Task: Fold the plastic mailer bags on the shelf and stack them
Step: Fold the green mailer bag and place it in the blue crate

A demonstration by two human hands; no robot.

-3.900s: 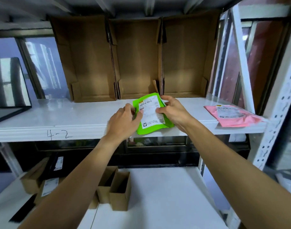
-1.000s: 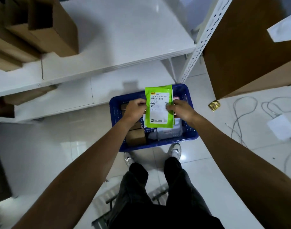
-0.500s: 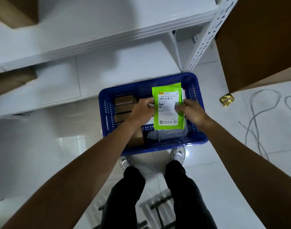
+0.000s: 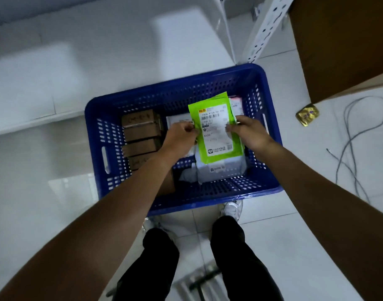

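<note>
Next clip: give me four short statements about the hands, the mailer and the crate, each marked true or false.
1. The left hand and right hand both grip the mailer. True.
2. The crate is red. False: it is blue.
3. Cardboard boxes sit in the crate's left part. True.
4. The mailer lies on a shelf. False: it is held over the crate.

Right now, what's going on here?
A person stands over a blue basket on the floor, holding a green mailer bag over its right half. The left hand pinches the bag's left edge, the right hand its right edge. The bag is not yet let go. Inside the basket, small cardboard boxes line the left side and white mailers lie beneath the green one.
</note>
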